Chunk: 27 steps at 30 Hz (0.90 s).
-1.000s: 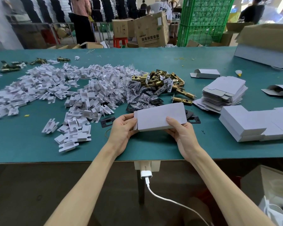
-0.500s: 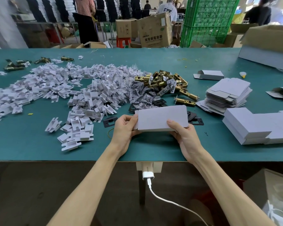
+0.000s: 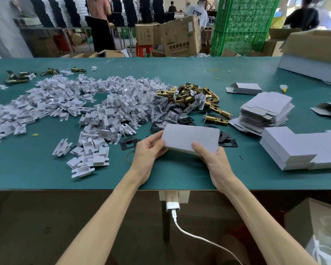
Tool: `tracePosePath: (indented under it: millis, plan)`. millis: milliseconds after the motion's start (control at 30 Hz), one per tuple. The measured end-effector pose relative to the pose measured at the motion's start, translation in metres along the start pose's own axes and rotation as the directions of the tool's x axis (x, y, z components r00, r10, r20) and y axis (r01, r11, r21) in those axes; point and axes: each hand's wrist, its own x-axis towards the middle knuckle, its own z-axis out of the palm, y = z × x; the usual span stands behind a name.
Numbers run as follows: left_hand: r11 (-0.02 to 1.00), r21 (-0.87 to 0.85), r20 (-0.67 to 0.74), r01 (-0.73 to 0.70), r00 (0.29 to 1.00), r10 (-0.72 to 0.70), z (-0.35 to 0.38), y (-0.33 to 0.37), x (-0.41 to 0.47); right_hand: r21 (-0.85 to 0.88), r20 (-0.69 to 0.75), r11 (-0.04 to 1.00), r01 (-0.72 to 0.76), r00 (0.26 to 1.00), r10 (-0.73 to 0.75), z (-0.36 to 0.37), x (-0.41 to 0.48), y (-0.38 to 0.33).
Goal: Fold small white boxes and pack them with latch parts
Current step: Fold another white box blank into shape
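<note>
A closed small white box (image 3: 191, 137) is held just above the desk (image 3: 46, 169), near the brass latch parts (image 3: 195, 98). Its ends are gripped by the curled fingers (image 3: 158, 145) of the left hand (image 3: 148, 150) and right hand (image 3: 211, 157). Closing seems done; placing it beside the finished boxes (image 3: 294, 148) is probably called for next.

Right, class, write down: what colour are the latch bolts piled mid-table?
The latch bolts are shiny brass-gold, shown best in the head view.

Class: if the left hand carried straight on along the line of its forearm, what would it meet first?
Apart from the white box it grips, the left hand would likely meet the black plates first, then the brass latches; its height above the table is unclear.
</note>
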Motion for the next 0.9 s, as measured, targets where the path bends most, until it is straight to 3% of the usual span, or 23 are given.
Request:
tracePosePath:
  millis: [300, 433, 567, 667, 733, 900]
  plan:
    - [0.994, 0.086, 0.153, -0.061, 0.987, 0.047, -0.004, -0.005, 0.002, -0.116, 0.058, 0.991, 0.067, 0.996, -0.060, 0.002, -0.001, 0.003]
    - [0.997, 0.059, 0.023, -0.041, 0.999, 0.039, -0.002, -0.004, 0.001, -0.177, 0.069, 0.982, 0.065, 0.996, -0.054, 0.006, -0.004, 0.000]
    - [0.999, -0.034, -0.155, -0.001, 0.988, -0.004, 0.001, 0.001, 0.000, -0.214, 0.198, 0.965, 0.149, 0.974, -0.107, 0.012, -0.010, -0.005]
    - [0.998, -0.057, -0.188, -0.007, 0.982, -0.004, 0.000, 0.004, -0.001, -0.147, 0.241, 0.970, 0.195, 0.958, -0.156, 0.014, -0.011, -0.005]
    - [0.999, -0.049, -0.196, -0.008, 0.981, -0.002, 0.001, 0.005, -0.001, -0.203, 0.256, 0.951, 0.232, 0.950, -0.178, 0.016, -0.010, -0.005]
    - [1.000, 0.024, -0.181, -0.018, 0.983, 0.022, 0.001, 0.004, -0.003, -0.129, 0.196, 0.980, 0.151, 0.973, -0.124, 0.011, -0.007, -0.005]
